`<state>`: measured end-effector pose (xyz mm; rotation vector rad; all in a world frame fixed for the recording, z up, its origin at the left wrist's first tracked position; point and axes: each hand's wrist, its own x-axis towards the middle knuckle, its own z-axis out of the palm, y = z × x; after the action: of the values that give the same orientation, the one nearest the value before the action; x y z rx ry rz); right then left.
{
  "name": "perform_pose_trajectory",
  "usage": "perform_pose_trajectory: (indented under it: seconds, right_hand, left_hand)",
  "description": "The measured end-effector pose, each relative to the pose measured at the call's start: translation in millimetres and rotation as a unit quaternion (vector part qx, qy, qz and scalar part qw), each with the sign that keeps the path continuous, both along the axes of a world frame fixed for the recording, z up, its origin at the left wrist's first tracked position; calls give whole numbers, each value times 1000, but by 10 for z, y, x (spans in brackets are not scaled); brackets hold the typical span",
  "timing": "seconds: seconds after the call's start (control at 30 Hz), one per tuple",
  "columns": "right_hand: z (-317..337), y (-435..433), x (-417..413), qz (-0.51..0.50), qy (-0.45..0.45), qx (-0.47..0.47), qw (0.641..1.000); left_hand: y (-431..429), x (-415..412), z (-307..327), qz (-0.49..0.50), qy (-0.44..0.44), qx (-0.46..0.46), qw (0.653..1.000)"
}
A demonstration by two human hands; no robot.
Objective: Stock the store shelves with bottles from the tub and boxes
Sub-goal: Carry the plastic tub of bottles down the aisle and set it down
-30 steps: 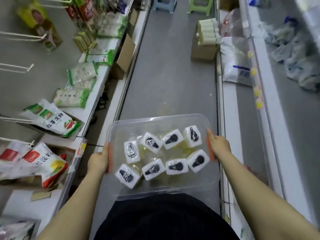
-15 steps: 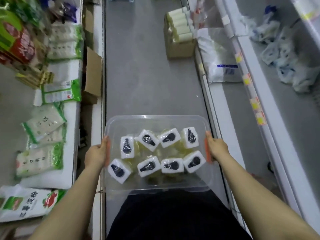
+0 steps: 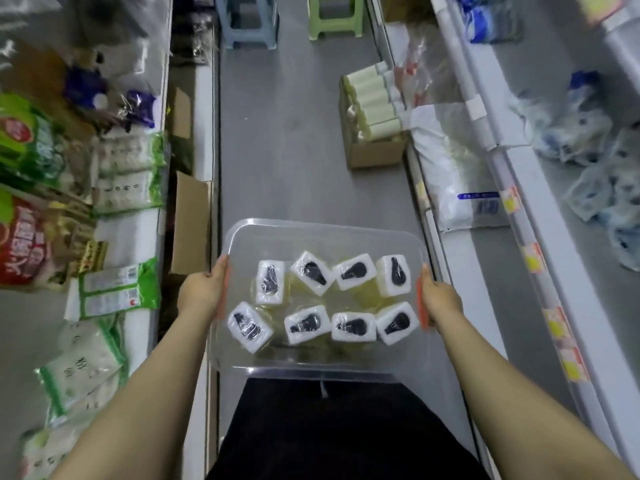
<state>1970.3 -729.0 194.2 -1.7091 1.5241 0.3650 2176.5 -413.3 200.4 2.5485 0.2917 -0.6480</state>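
At lower centre, the left hand (image 3: pixel 202 294) and right hand (image 3: pixel 441 299) grip a clear tub (image 3: pixel 322 226) by its orange side handles, fingers curled round the rims, tips hidden. Eight white-capped bottles (image 3: pixel 353 327) stand inside in two rows. Packets lie on the left shelf (image 3: pixel 138 233). Farther up the aisle floor, right of centre, a cardboard box (image 3: pixel 375 152) holds pale bottles (image 3: pixel 372 98) lying sideways. A blue stool (image 3: pixel 251 19) and a green stool (image 3: pixel 334 15) stand at the top edge.

Stools (image 3: pixel 249 26) cut by top edge; packets (image 3: pixel 83 368) blurred; bottles (image 3: pixel 369 296) in tub (image 3: pixel 322 226) hidden below caps (image 3: pixel 356 271).
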Motion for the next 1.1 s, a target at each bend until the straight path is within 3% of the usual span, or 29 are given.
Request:
perform_pose_trajectory:
  seconds: [0.33, 0.6, 0.83, 1.1]
  right_hand:
    - [20, -742, 1814, -59, 34, -22, 997]
    - [-92, -1106, 2496, -231, 13, 4, 973]
    - [-363, -1447, 2745, -339, -38, 13, 940]
    - [-753, -1753, 2933, -479, -10, 36, 877]
  left_hand:
    - [-866, 2091, -398, -50, 82, -51, 994]
    - [-2242, 3697, -211, -220, 32, -20, 975]
    - [-3211, 4206, -226, -302, 34, 15, 953]
    - [-4322, 4560, -567, -371, 81, 38, 924]
